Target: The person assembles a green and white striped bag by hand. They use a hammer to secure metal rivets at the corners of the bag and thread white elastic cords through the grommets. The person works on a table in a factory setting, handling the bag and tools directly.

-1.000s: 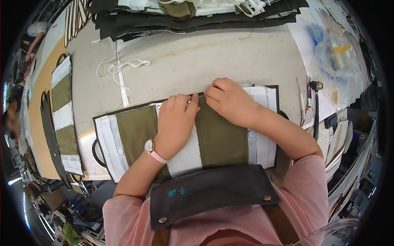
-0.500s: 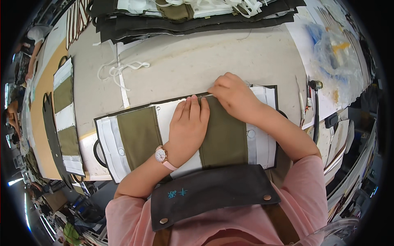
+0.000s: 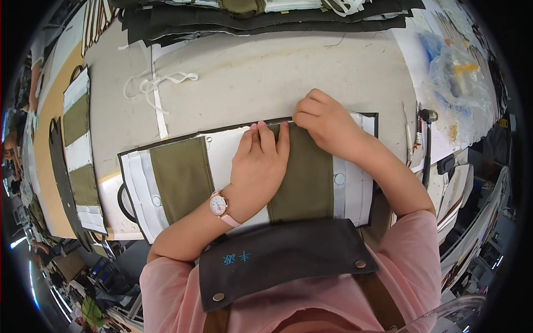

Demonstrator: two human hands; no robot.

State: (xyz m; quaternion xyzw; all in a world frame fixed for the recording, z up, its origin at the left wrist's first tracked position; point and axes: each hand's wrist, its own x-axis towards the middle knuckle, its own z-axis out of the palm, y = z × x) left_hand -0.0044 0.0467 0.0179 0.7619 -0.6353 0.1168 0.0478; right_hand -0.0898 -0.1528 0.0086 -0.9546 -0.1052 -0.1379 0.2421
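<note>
A flat bag panel [image 3: 180, 180] lies across the table in front of me, white with olive-green bands, a black border and a black loop at its left end. My left hand [image 3: 260, 156] rests palm down on its middle, fingers stretched to the far edge, the index finger apart from the others. Further right on that same edge, my right hand [image 3: 326, 123] is closed, its bent fingers and thumb pinching the border. The fingertips' exact hold is partly hidden. My left wrist wears a watch [image 3: 219, 205].
Dark fabric pieces [image 3: 261, 25] are stacked at the far side. White cord [image 3: 161, 83] lies loose on the table [image 3: 233, 83]. Similar panels [image 3: 83, 155] lie at left. At right are a small hammer [image 3: 427, 119], thin tools and crumpled clear plastic [image 3: 458, 77].
My right hand has shifted slightly right along the panel's far edge. The left index finger has spread away from its neighbours. The whole view has moved a little.
</note>
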